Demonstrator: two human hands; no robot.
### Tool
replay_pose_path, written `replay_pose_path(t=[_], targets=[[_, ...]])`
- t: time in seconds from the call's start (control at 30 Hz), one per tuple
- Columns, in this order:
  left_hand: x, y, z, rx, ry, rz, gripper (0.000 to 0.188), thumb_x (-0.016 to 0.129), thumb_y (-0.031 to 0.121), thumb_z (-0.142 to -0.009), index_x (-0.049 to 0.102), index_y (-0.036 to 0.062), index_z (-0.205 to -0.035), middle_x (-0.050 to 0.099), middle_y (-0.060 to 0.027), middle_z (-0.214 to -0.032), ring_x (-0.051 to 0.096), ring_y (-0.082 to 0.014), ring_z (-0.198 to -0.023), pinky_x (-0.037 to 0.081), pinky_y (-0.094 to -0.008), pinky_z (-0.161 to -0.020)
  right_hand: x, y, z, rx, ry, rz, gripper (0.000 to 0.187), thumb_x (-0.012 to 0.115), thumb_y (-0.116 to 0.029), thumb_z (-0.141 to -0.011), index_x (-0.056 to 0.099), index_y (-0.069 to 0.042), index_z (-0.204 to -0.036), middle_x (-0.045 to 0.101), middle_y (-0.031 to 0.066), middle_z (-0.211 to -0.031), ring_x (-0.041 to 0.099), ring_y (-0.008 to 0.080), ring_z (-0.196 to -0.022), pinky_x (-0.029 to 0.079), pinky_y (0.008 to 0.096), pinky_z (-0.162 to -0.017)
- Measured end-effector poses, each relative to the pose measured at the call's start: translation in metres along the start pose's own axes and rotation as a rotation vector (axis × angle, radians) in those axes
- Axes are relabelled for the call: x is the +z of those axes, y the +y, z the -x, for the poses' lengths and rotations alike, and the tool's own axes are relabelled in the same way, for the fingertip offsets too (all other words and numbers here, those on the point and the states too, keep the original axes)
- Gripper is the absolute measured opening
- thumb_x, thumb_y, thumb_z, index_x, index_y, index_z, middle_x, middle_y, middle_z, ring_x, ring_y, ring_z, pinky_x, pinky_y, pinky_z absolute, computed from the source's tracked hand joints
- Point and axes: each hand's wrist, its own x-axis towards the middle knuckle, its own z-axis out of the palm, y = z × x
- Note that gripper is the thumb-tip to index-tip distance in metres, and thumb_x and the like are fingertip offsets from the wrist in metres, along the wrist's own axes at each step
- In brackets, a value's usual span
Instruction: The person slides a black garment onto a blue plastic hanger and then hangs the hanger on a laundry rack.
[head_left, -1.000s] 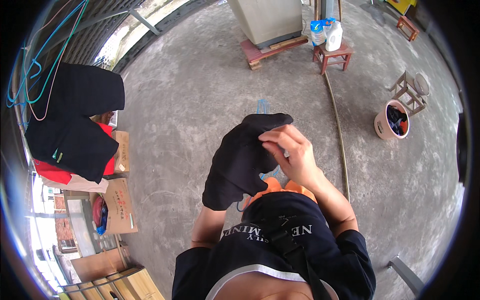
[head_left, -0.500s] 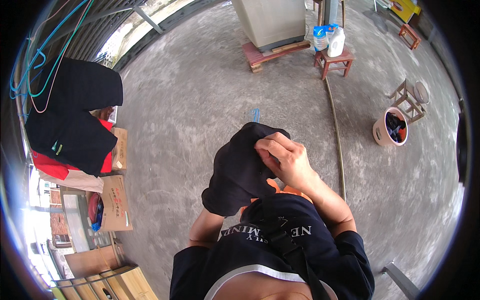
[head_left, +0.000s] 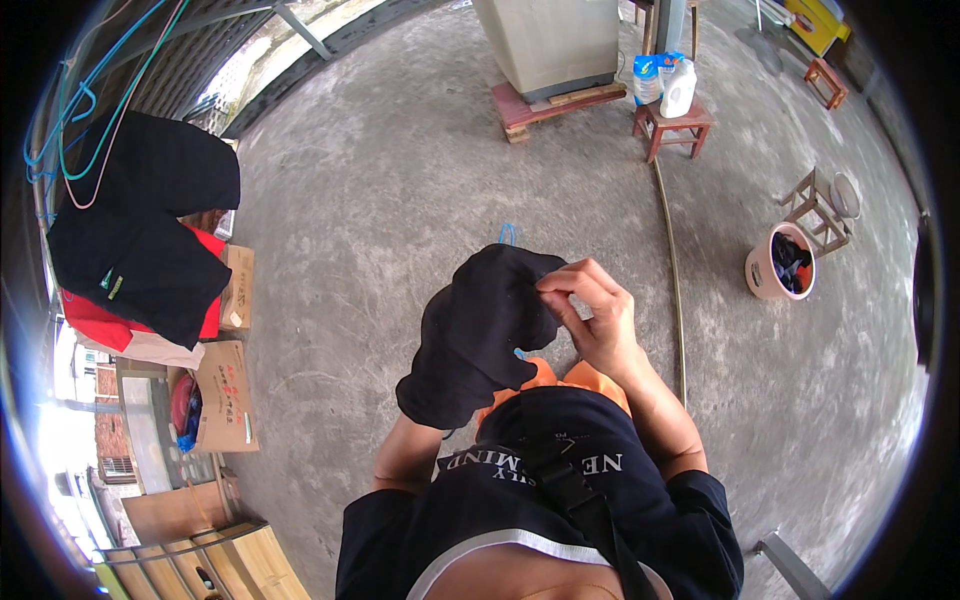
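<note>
Black shorts (head_left: 150, 235), hung well left of the black cloth (head_left: 480, 330); left forearm (head_left: 403, 452), running up into that cloth, hand covered, finger state not tellable; right hand (head_left: 600, 315), thumb and fingertips pinching the cloth's right edge, further right than half a second ago, suggesting a fresh grip; pink bucket (head_left: 765, 275), well right of the cloth.
</note>
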Motion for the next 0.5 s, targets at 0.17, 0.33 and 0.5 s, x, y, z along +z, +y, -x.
replay_pose_path(t=[0.17,0.33,0.5], targets=[[-0.001,0.001,0.003,-0.016,0.023,-0.003,0.051,0.07,0.004,-0.051,0.057,0.0096,-0.1,0.056,-0.0065,-0.097,0.055,-0.0278,-0.088,0.047,-0.0359,-0.069,0.011,-0.007,-0.005,-0.03,-0.016,-0.02,0.017,0.069,-0.005,-0.077,0.065,-0.008,-0.093,0.061,0.0061,-0.087,0.063,0.022,-0.074,0.053,0.0308,-0.061],[-0.001,0.006,0.003,0.03,0.037,-0.034,0.05,0.07,0.005,-0.051,0.057,0.0096,-0.099,0.056,-0.006,-0.099,0.055,-0.0267,-0.089,0.047,-0.0355,-0.069,0.012,-0.009,-0.004,-0.047,-0.009,0.036,0.016,0.069,-0.006,-0.077,0.065,-0.007,-0.092,0.061,0.0043,-0.085,0.064,0.021,-0.069,0.053,0.0303,-0.058],[-0.018,0.029,0.005,0.028,0.02,-0.055,0.046,0.07,0.01,-0.05,0.058,0.0087,-0.095,0.055,-0.0055,-0.102,0.054,-0.0259,-0.09,0.046,-0.0355,-0.069,0.014,-0.008,-0.003,-0.072,-0.006,0.073,0.014,0.069,-0.004,-0.077,0.063,-0.007,-0.09,0.061,0.0041,-0.083,0.064,0.0207,-0.066,0.053,0.0299,-0.054]])
